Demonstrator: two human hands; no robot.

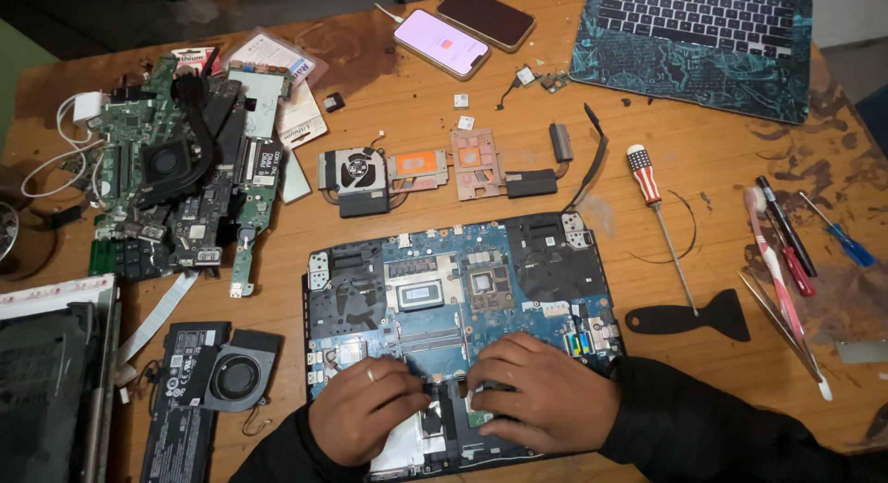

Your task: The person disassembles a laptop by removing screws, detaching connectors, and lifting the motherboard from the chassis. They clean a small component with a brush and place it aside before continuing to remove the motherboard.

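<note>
Both hands are pressed on the lower edge of an opened laptop's blue mainboard [444, 298].

A small dark part [433, 390] is pinched between the two hands on the board's near edge, at the middle of the counter [703, 168]; its long axis cannot be told, as most of it is covered. It lies just right of the left hand [370, 414], whose fingers [407, 383] are curled nearly closed onto it, and just left of the right hand [541, 395], whose fingers [490, 363] are bent flat over the board; both hands are equally near. Beyond the board a fan with copper heat pipes [416, 173] is laid, a striped-handled screwdriver [657, 215] and black spudger [689, 318] to the right, stacked boards [176, 168] to the left.
</note>
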